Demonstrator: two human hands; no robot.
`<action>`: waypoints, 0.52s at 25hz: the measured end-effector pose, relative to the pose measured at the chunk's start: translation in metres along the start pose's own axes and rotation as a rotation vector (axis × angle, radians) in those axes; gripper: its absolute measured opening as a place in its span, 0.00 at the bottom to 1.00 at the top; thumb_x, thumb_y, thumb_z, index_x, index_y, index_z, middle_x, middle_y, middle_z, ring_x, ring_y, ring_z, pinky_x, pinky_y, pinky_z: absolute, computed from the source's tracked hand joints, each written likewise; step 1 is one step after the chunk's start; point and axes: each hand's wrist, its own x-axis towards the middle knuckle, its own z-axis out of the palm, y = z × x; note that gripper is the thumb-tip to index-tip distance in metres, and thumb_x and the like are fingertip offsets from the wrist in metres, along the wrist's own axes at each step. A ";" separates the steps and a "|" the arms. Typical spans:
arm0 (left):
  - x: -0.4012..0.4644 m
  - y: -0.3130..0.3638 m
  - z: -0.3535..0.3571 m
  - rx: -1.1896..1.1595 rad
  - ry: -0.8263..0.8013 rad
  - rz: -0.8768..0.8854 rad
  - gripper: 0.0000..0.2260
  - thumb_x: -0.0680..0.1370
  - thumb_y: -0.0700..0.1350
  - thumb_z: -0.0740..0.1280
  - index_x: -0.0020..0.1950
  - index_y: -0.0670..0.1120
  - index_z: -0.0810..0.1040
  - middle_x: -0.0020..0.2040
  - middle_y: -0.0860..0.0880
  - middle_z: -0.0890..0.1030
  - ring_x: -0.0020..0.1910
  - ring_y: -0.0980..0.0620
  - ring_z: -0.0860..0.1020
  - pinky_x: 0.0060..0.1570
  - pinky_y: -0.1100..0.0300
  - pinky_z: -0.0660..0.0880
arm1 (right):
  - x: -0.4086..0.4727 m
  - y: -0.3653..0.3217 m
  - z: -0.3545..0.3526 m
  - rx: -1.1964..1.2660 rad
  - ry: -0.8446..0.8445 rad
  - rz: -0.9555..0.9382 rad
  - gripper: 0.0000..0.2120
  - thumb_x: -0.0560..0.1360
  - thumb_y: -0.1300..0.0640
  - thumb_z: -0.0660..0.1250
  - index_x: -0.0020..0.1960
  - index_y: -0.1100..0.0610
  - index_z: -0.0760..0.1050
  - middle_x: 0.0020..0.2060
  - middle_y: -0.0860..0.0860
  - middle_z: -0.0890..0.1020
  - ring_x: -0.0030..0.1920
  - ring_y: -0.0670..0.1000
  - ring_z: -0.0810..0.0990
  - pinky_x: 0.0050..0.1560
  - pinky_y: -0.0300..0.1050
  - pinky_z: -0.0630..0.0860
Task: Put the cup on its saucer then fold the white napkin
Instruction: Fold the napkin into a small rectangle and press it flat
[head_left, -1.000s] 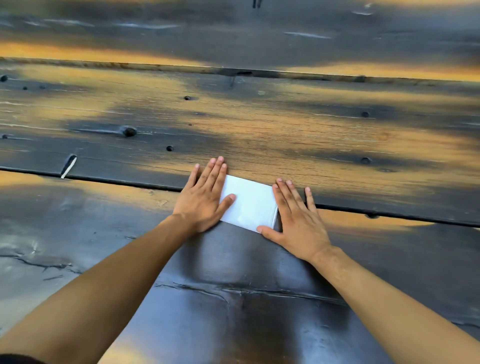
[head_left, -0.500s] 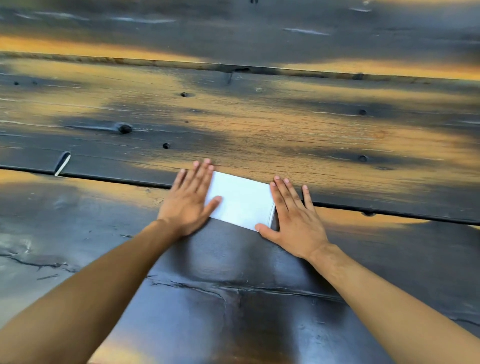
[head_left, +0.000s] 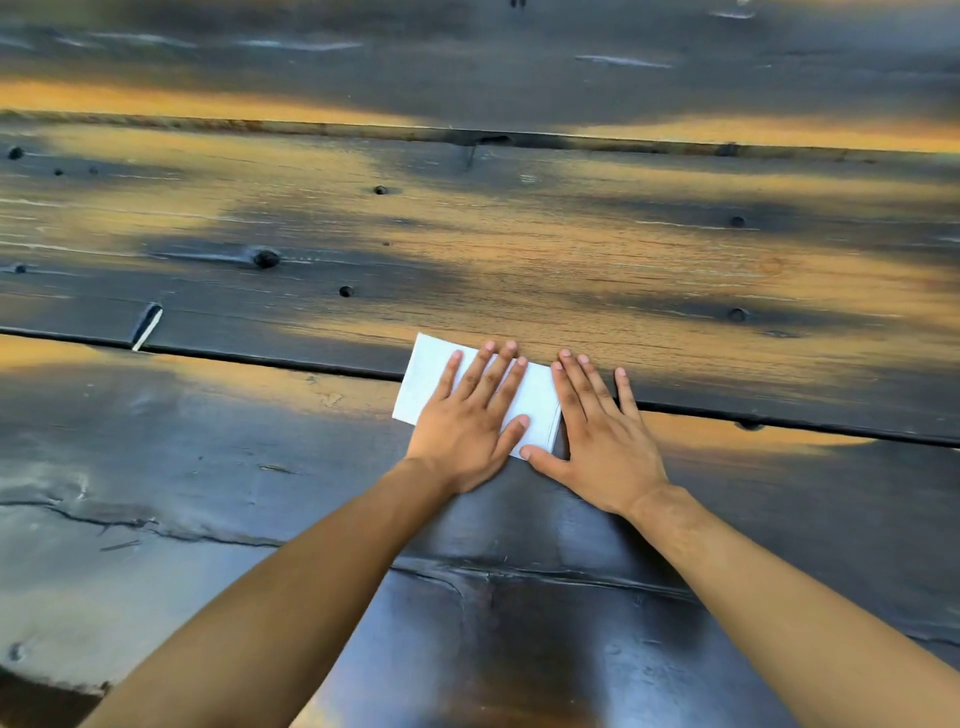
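Note:
The white napkin (head_left: 427, 382) lies folded into a small rectangle on the dark wooden table, across a gap between two planks. My left hand (head_left: 470, 421) rests flat on top of the napkin, fingers spread, covering its middle and right part. My right hand (head_left: 597, 431) lies flat on the table at the napkin's right edge, its thumb touching the napkin's near right corner. Neither hand grips anything. No cup or saucer is in view.
The table (head_left: 571, 260) is made of wide dark planks with worn orange patches, knots and small holes. A long gap (head_left: 260, 358) runs between planks, with a splintered notch (head_left: 147, 325) at the left. A crack (head_left: 130, 519) crosses the near plank.
My left hand has slid to the right, from the napkin's left edge onto its middle, leaving the left part bare. My right hand has stayed at the right edge.

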 end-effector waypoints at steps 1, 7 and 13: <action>-0.001 -0.006 0.001 -0.010 -0.004 -0.044 0.32 0.83 0.63 0.41 0.83 0.48 0.46 0.83 0.49 0.46 0.82 0.49 0.43 0.79 0.43 0.48 | 0.000 0.001 0.000 -0.005 -0.006 -0.001 0.50 0.73 0.23 0.45 0.82 0.56 0.42 0.82 0.50 0.43 0.82 0.49 0.39 0.80 0.61 0.42; -0.017 -0.069 -0.007 -0.071 -0.036 -0.329 0.32 0.80 0.68 0.37 0.81 0.56 0.34 0.83 0.52 0.37 0.81 0.51 0.37 0.79 0.46 0.39 | 0.001 0.000 -0.008 0.015 -0.056 0.000 0.50 0.72 0.22 0.42 0.82 0.54 0.36 0.82 0.49 0.37 0.80 0.49 0.34 0.80 0.60 0.37; -0.026 -0.052 -0.030 -0.089 0.109 -0.269 0.33 0.83 0.61 0.47 0.82 0.42 0.48 0.83 0.40 0.48 0.82 0.42 0.45 0.79 0.41 0.45 | 0.004 0.015 -0.024 0.134 -0.001 -0.223 0.54 0.66 0.26 0.64 0.82 0.51 0.48 0.82 0.50 0.42 0.82 0.51 0.41 0.81 0.60 0.44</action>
